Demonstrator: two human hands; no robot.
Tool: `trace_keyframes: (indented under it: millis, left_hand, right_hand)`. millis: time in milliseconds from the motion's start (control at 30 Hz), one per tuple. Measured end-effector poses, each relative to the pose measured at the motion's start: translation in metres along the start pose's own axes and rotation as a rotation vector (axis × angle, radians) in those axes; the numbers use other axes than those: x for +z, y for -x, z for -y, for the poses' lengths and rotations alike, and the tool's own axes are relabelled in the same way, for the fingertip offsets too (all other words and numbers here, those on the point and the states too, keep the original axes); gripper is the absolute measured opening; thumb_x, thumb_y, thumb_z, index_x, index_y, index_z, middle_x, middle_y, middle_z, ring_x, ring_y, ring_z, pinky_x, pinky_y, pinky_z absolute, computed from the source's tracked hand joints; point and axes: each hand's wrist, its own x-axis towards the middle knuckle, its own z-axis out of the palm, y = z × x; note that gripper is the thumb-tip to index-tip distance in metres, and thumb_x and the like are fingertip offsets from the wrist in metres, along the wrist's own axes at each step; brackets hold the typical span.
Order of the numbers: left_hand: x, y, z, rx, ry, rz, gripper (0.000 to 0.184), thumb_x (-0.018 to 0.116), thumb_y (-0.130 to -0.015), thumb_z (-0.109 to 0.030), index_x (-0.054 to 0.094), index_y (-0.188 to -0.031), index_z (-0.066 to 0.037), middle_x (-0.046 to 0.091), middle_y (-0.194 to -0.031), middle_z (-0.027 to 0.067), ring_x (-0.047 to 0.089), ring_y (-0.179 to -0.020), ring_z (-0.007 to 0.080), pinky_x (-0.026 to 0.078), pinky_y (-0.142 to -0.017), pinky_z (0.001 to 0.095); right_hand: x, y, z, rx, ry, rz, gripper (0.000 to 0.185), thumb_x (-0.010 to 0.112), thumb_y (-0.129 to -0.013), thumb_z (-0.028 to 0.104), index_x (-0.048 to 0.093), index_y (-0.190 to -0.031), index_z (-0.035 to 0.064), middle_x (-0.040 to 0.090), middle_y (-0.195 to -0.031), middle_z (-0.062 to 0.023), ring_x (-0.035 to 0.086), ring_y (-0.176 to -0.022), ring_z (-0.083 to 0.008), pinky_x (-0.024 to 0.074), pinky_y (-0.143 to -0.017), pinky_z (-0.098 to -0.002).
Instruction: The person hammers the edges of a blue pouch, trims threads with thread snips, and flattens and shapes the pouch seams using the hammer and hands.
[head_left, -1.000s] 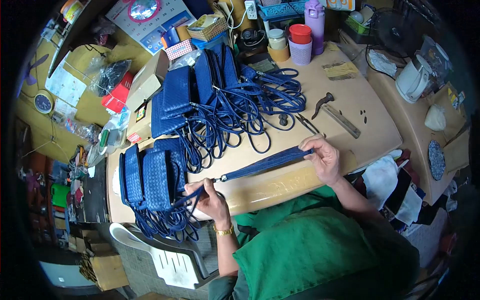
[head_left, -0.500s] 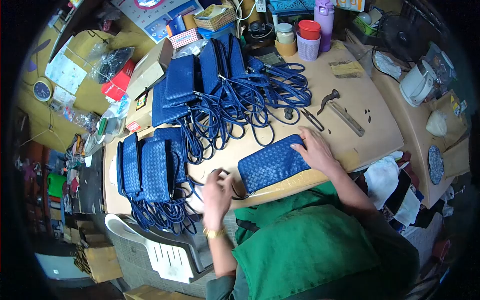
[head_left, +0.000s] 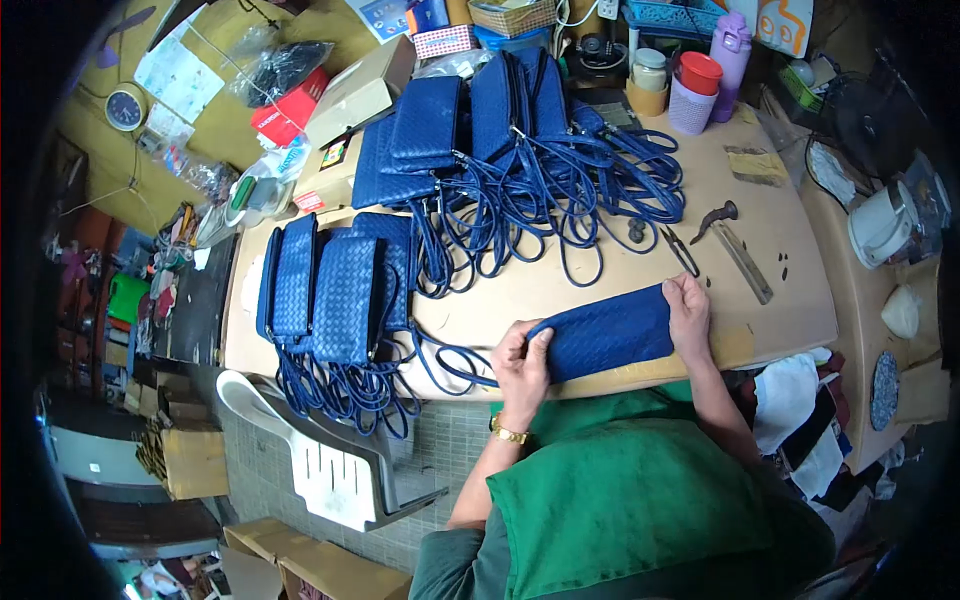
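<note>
Gripping the left end of a blue pouch (head_left: pixel 612 335), the left hand (head_left: pixel 521 365) shows in the head view with thumb and fingers pinched on its edge. The right hand (head_left: pixel 689 318) has its fingers grasping the opposite end, near the far corner. The pouch is held between the two hands at the near edge of the desk (head_left: pixel 520 300); whether its underside touches the surface cannot be told. A thin blue strap (head_left: pixel 478 380) loops leftward from beside the left hand. A gold bracelet (head_left: pixel 510 434) is on the left wrist. To the left is a group of woven pouches (head_left: pixel 347 300), their straps hanging over the desk edge. Beyond lies a larger pile of pouches (head_left: pixel 427 120), straps spread in loops. Snips (head_left: pixel 683 255) and a hammer (head_left: pixel 745 262) lie near the right hand. A green apron (head_left: pixel 640 500) covers the person's front.
</note>
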Motion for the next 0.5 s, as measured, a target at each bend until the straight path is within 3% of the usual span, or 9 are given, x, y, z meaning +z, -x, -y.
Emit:
trace_keyframes:
  millis: [33, 133, 167, 200, 233, 267, 300, 367, 500]
  left_hand:
    - [0.003, -0.002, -0.003, 0.084, -0.052, -0.029, 0.014, 0.063, -0.090, -0.009, 0.062, -0.080, 0.001, 0.054, -0.063, 0.0030, 0.047, -0.059, 0.0098, 0.041, -0.057, 0.0251]
    - [0.000, -0.012, 0.010, 0.081, -0.261, -0.018, 0.027, 0.062, -0.092, -0.013, 0.053, -0.070, 0.000, 0.046, -0.056, 0.0060, 0.040, -0.054, 0.0120, 0.037, -0.051, 0.0303]
    - [0.003, -0.019, 0.014, 0.086, -0.404, 0.000, 0.037, 0.061, -0.093, -0.016, 0.043, -0.064, -0.002, 0.039, -0.052, 0.0069, 0.034, -0.050, 0.0171, 0.033, -0.049, 0.0346]
    - [-0.001, -0.025, 0.024, -0.035, -0.487, 0.096, 0.021, 0.062, -0.090, -0.015, 0.054, -0.077, 0.000, 0.050, -0.064, 0.0113, 0.043, -0.054, 0.0242, 0.039, -0.054, 0.0362]
    - [-0.003, -0.027, 0.027, 0.023, -0.538, 0.102, 0.016, 0.063, -0.089, -0.015, 0.057, -0.091, -0.001, 0.054, -0.078, 0.0138, 0.049, -0.065, 0.0283, 0.042, -0.062, 0.0379]
    - [-0.003, -0.030, 0.028, 0.085, -0.587, 0.105, 0.024, 0.065, -0.087, -0.014, 0.059, -0.106, -0.001, 0.059, -0.092, 0.0163, 0.054, -0.076, 0.0324, 0.045, -0.070, 0.0396]
    - [-0.007, -0.031, 0.023, 0.319, -0.744, 0.072, 0.050, 0.068, -0.083, -0.008, 0.051, -0.130, -0.004, 0.055, -0.114, 0.0172, 0.054, -0.102, 0.0352, 0.043, -0.090, 0.0430]
    - [-0.008, -0.020, 0.005, 0.283, -0.760, 0.247, 0.048, 0.070, -0.081, -0.018, 0.056, -0.126, -0.006, 0.052, -0.124, 0.0181, 0.048, -0.113, 0.0371, 0.036, -0.097, 0.0468]
    - [0.001, 0.018, 0.009, 0.344, -0.905, 0.544, 0.053, 0.069, -0.081, -0.034, 0.057, -0.129, -0.016, 0.048, -0.136, 0.0148, 0.042, -0.127, 0.0357, 0.028, -0.105, 0.0503]
  right_hand:
    - [-0.002, 0.001, -0.011, -0.001, -0.003, 0.002, 0.025, 0.056, -0.096, 0.019, 0.054, -0.078, 0.0015, 0.051, -0.067, -0.0016, 0.045, -0.064, -0.0101, 0.0394, -0.059, -0.0267]
    - [-0.007, -0.002, -0.014, 0.172, -0.118, 0.074, 0.025, 0.057, -0.094, 0.019, 0.054, -0.077, 0.0010, 0.051, -0.066, -0.0033, 0.045, -0.063, -0.0115, 0.0394, -0.059, -0.0287]
    - [-0.014, -0.005, -0.008, 0.178, 0.069, 0.179, 0.025, 0.058, -0.093, 0.019, 0.054, -0.077, 0.0005, 0.052, -0.066, -0.0046, 0.047, -0.063, -0.0120, 0.0402, -0.060, -0.0300]
    - [-0.019, -0.008, -0.002, 0.186, 0.258, 0.279, 0.024, 0.059, -0.093, 0.019, 0.055, -0.078, -0.0001, 0.053, -0.066, -0.0059, 0.048, -0.063, -0.0124, 0.0410, -0.060, -0.0313]
    - [-0.023, -0.010, 0.000, 0.140, 0.346, 0.318, 0.022, 0.059, -0.092, 0.019, 0.056, -0.083, -0.0007, 0.056, -0.069, -0.0085, 0.053, -0.065, -0.0153, 0.0440, -0.063, -0.0340]
    - [-0.029, -0.015, 0.006, 0.143, 0.355, 0.302, 0.022, 0.059, -0.092, 0.019, 0.056, -0.083, -0.0007, 0.056, -0.069, -0.0085, 0.053, -0.065, -0.0153, 0.0440, -0.063, -0.0340]
    - [-0.034, -0.019, 0.026, 0.146, 0.370, 0.220, 0.019, 0.059, -0.091, 0.018, 0.057, -0.086, -0.0004, 0.058, -0.071, -0.0090, 0.056, -0.066, -0.0165, 0.0453, -0.063, -0.0335]
    - [-0.043, -0.033, 0.038, 0.074, 0.308, 0.074, 0.012, 0.061, -0.090, 0.011, 0.059, -0.094, 0.0011, 0.061, -0.074, -0.0098, 0.061, -0.070, -0.0193, 0.0482, -0.065, -0.0318]
    - [-0.030, -0.065, 0.017, -0.127, 0.350, 0.119, 0.012, 0.062, -0.086, 0.005, 0.058, -0.097, 0.0020, 0.060, -0.090, -0.0123, 0.063, -0.072, -0.0226, 0.0494, -0.067, -0.0340]
